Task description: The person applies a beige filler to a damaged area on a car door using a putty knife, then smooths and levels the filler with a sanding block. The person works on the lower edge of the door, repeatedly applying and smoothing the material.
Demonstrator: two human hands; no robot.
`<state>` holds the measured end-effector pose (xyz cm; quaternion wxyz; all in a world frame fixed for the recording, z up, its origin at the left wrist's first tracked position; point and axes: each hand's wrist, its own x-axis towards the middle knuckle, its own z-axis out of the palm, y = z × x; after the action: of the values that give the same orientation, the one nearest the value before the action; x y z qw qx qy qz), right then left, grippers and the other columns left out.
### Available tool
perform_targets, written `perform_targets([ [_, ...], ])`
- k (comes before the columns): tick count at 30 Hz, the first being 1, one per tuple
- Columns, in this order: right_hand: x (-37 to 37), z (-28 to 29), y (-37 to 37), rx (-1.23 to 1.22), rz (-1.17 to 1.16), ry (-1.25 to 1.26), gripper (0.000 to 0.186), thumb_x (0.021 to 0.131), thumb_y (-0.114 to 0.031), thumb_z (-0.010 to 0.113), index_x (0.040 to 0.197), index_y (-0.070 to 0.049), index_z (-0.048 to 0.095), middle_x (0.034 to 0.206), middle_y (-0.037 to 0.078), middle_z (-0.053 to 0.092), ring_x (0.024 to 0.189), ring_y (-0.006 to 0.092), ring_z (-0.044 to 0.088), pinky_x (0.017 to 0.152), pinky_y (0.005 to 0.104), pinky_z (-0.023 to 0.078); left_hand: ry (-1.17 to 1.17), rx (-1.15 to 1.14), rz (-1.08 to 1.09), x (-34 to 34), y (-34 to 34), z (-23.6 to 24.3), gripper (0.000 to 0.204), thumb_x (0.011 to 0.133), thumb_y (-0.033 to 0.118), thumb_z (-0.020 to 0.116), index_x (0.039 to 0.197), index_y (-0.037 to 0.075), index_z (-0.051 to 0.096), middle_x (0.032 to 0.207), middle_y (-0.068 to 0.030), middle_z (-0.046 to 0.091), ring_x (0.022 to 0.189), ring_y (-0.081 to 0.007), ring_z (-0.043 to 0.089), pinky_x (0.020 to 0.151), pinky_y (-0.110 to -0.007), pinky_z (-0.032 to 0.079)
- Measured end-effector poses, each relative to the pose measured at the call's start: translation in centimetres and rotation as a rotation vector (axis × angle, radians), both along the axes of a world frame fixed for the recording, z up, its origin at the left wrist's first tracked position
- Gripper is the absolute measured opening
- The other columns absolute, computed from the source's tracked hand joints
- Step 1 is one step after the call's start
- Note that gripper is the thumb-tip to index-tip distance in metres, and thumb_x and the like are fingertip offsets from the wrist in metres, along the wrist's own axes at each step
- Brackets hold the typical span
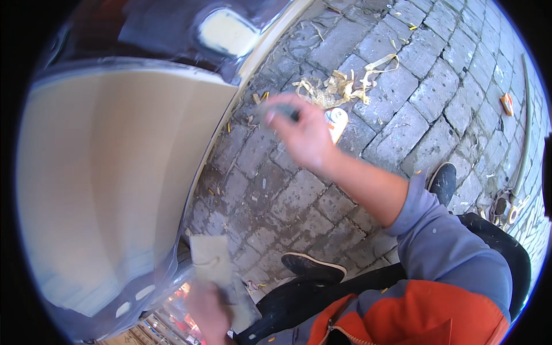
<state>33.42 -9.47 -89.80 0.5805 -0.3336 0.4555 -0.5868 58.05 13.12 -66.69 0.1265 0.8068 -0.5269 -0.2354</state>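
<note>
My left hand, low in the view, grips a flat pale grey plate with smears on it. A second pale slab shows beside it at a slant; I cannot tell whether the two are joined. My right hand is raised over the paving and smeared by motion. Its fingers are closed round a dark, thin-edged tool, too blurred to name. To the left of both hands is a car body panel with a wide beige coat over it. A smaller pale patch sits on the dark panel above.
Crumpled masking tape lies on the grey brick paving, next to a white and orange can. Farther right are an orange-red object and a long pipe or hose. My shoes stand near the panel.
</note>
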Motion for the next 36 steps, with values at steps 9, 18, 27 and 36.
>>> perform_targets([
  [9, -4.8, -5.4, -12.6, -0.39, -0.742, 0.325, 0.021, 0.091, -0.002, 0.068, 0.111, -0.002, 0.074, 0.105, 0.015, 0.071, 0.095, 0.0254, 0.07, 0.085, 0.0331, 0.055, 0.199, 0.192, 0.258, -1.7, -1.6, -0.2, 0.025, 0.099, 0.008, 0.059, 0.118, -0.005, 0.068, 0.092, -0.0015, 0.066, 0.079, -0.0084, 0.056, 0.073, -0.026, 0.043],
  [18, -1.7, -5.6, -12.3, -0.505, -0.778, 0.372, 0.021, 0.091, 0.003, 0.063, 0.111, -0.001, 0.071, 0.109, 0.018, 0.068, 0.097, 0.0316, 0.07, 0.089, 0.0375, 0.056, -0.104, 0.206, -0.081, 0.2, 0.1, 0.0, 0.018, 0.094, 0.007, 0.063, 0.11, 0.001, 0.069, 0.09, -0.0116, 0.066, 0.076, -0.0233, 0.06, 0.067, -0.038, 0.048],
  [27, 5.3, -5.6, -8.0, -0.531, -0.635, 0.398, 0.031, 0.085, 0.011, 0.061, 0.112, -0.002, 0.067, 0.105, 0.018, 0.066, 0.098, 0.0379, 0.063, 0.088, 0.0439, 0.052, 0.077, 0.211, 0.332, -1.8, -0.8, 1.0, 0.025, 0.098, 0.014, 0.065, 0.117, -0.002, 0.07, 0.081, -0.0049, 0.064, 0.068, -0.0152, 0.055, 0.06, -0.033, 0.047],
  [36, 10.8, -5.6, -4.4, -0.541, -0.551, 0.386, 0.036, 0.079, 0.015, 0.061, 0.111, -0.002, 0.066, 0.107, 0.017, 0.065, 0.098, 0.0368, 0.062, 0.087, 0.0435, 0.052, 0.13, 0.184, 0.383, -0.6, 0.7, 1.7, 0.025, 0.1, 0.019, 0.065, 0.116, 0.0, 0.07, 0.068, 0.0021, 0.058, 0.055, -0.0079, 0.047, 0.05, -0.027, 0.038],
])
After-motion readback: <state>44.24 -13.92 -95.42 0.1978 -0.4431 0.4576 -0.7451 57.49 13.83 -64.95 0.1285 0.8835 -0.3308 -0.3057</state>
